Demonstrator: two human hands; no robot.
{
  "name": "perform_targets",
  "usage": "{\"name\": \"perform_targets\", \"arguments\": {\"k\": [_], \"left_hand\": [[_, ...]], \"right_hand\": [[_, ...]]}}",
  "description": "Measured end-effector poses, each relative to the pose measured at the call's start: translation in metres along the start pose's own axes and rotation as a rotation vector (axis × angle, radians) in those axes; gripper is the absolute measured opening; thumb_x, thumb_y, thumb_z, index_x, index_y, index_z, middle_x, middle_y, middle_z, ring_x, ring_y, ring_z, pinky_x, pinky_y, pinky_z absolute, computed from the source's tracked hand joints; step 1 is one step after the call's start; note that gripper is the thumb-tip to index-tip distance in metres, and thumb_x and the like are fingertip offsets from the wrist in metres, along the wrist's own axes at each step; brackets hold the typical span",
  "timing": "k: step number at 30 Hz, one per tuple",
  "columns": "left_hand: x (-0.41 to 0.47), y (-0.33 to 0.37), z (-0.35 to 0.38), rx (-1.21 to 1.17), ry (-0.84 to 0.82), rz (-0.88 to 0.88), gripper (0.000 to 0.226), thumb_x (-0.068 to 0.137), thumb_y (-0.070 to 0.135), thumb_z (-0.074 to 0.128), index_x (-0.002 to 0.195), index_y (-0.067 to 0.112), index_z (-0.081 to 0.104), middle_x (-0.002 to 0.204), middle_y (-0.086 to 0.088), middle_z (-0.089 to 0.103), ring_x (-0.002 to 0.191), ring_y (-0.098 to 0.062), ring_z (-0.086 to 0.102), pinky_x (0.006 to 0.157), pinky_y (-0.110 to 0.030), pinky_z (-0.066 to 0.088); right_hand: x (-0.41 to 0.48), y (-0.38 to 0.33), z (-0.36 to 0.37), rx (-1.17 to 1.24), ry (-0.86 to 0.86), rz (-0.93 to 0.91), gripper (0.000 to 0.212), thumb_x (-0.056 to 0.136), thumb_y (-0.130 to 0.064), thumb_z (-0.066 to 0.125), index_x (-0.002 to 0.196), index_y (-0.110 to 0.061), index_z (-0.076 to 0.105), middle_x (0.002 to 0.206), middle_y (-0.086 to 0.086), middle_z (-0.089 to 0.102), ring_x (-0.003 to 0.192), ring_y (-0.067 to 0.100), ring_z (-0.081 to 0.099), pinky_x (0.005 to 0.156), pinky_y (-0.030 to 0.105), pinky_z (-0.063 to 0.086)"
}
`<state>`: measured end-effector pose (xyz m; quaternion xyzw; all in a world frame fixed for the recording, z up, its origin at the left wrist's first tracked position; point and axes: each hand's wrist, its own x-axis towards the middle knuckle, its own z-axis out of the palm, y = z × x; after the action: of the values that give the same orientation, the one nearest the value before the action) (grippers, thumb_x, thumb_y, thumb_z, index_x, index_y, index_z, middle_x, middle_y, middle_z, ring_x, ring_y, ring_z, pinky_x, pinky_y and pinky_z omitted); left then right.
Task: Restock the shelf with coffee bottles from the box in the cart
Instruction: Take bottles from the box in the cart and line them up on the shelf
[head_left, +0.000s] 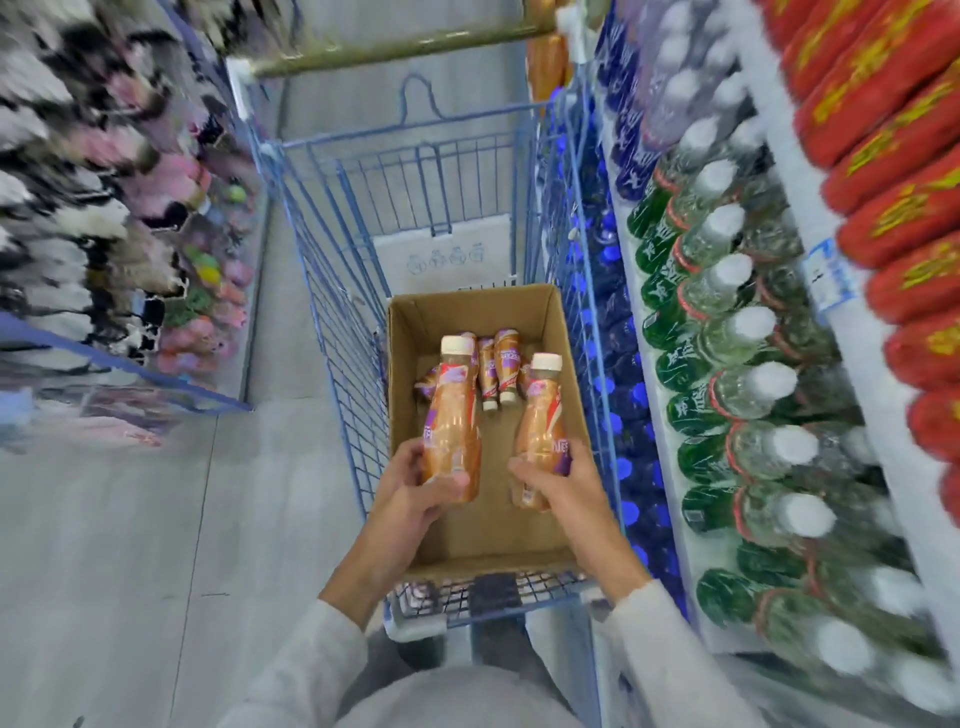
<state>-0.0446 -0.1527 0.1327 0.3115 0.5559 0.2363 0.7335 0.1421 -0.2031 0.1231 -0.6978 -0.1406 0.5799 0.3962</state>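
Our left hand (415, 483) grips one bottle (451, 415), our right hand (558, 480) another bottle (540, 421), caps away from us, shelf (810, 228) nearest our right.

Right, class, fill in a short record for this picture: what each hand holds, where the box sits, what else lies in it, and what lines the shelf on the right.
left hand: grips a coffee bottle by its lower body
right hand: grips a second coffee bottle the same way
box: open cardboard, inside the blue wire cart
also in box: several loose bottles lying on the bottom
shelf: green bottles with white caps below, red packs above
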Motion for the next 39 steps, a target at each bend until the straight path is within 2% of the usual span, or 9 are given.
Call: {"name": "perform_targets", "arguments": {"k": [5, 8, 13, 17, 21, 25, 28, 33, 39], "left_hand": [[-0.034, 0.014, 0.001, 0.02, -0.127, 0.094, 0.068, 0.066, 0.013, 0.077, 0.131, 0.012, 0.056, 0.124, -0.014, 0.069, 0.113, -0.029, 0.067, 0.081, -0.033, 0.058], [-0.057, 0.015, 0.0, 0.037, -0.207, 0.144, 0.082, 0.059, 0.017, 0.085, 0.135, 0.011, 0.055, 0.121, -0.01, 0.072, 0.11, -0.025, 0.069, 0.082, -0.032, 0.058], [-0.104, 0.002, -0.002, 0.082, -0.325, 0.2, 0.072, 0.067, 0.014, 0.079, 0.135, 0.011, 0.055, 0.121, -0.011, 0.072, 0.112, -0.03, 0.068, 0.092, -0.039, 0.055], [-0.141, -0.011, -0.001, 0.126, -0.454, 0.223, 0.064, 0.069, 0.01, 0.078, 0.131, 0.012, 0.06, 0.116, -0.01, 0.074, 0.105, -0.026, 0.069, 0.088, -0.037, 0.051], [-0.176, -0.026, 0.013, 0.162, -0.558, 0.227, 0.055, 0.066, 0.007, 0.074, 0.119, 0.013, 0.065, 0.101, -0.005, 0.076, 0.092, -0.02, 0.071, 0.081, -0.033, 0.053], [-0.206, -0.044, 0.04, 0.207, -0.676, 0.204, 0.064, 0.054, 0.017, 0.081, 0.116, 0.013, 0.067, 0.102, -0.011, 0.075, 0.094, -0.028, 0.07, 0.083, -0.039, 0.056], [-0.231, -0.063, 0.07, 0.248, -0.771, 0.171, 0.062, 0.051, 0.022, 0.083, 0.111, 0.014, 0.07, 0.1, -0.012, 0.074, 0.091, -0.028, 0.069, 0.08, -0.038, 0.055], [-0.29, -0.101, 0.127, 0.301, -0.957, 0.115, 0.069, 0.053, 0.019, 0.085, 0.118, 0.009, 0.065, 0.103, -0.012, 0.076, 0.09, -0.024, 0.074, 0.077, -0.037, 0.061], [-0.369, -0.169, 0.192, 0.42, -1.142, 0.08, 0.068, 0.049, 0.03, 0.088, 0.114, 0.015, 0.071, 0.107, -0.016, 0.075, 0.093, -0.029, 0.072, 0.082, -0.046, 0.057]], "right_hand": [[-0.055, -0.006, -0.002, 0.07, 0.039, -0.139, 0.055, 0.082, -0.026, 0.082, 0.13, -0.023, 0.054, 0.11, -0.004, 0.073, 0.098, 0.016, 0.072, 0.09, 0.037, 0.057], [-0.088, -0.001, -0.002, 0.113, 0.094, -0.201, 0.061, 0.079, -0.03, 0.085, 0.13, -0.027, 0.052, 0.11, -0.005, 0.074, 0.097, 0.016, 0.073, 0.093, 0.044, 0.057], [-0.154, 0.016, 0.005, 0.173, 0.22, -0.311, 0.045, 0.082, -0.021, 0.082, 0.115, -0.032, 0.054, 0.105, -0.007, 0.073, 0.084, 0.004, 0.072, 0.068, 0.022, 0.056], [-0.21, 0.044, 0.006, 0.205, 0.321, -0.357, 0.05, 0.079, -0.022, 0.085, 0.118, -0.035, 0.056, 0.097, -0.015, 0.075, 0.092, 0.006, 0.072, 0.083, 0.032, 0.057], [-0.268, 0.071, -0.004, 0.269, 0.434, -0.4, 0.053, 0.08, -0.016, 0.083, 0.124, -0.026, 0.056, 0.099, -0.01, 0.075, 0.084, 0.001, 0.072, 0.071, 0.02, 0.056], [-0.321, 0.099, -0.022, 0.338, 0.602, -0.415, 0.064, 0.078, -0.018, 0.085, 0.133, -0.023, 0.053, 0.106, -0.007, 0.073, 0.088, 0.004, 0.073, 0.069, 0.022, 0.058], [-0.364, 0.116, -0.04, 0.379, 0.711, -0.467, 0.059, 0.078, -0.014, 0.084, 0.128, -0.022, 0.054, 0.107, -0.003, 0.073, 0.088, 0.007, 0.072, 0.065, 0.018, 0.056], [-0.432, 0.161, -0.076, 0.424, 0.889, -0.511, 0.054, 0.078, -0.015, 0.085, 0.124, -0.022, 0.059, 0.1, -0.005, 0.076, 0.09, 0.012, 0.073, 0.078, 0.027, 0.058], [-0.52, 0.227, -0.126, 0.529, 1.083, -0.55, 0.047, 0.078, -0.007, 0.084, 0.116, -0.021, 0.06, 0.094, -0.004, 0.074, 0.078, 0.003, 0.069, 0.066, 0.015, 0.052]]}}
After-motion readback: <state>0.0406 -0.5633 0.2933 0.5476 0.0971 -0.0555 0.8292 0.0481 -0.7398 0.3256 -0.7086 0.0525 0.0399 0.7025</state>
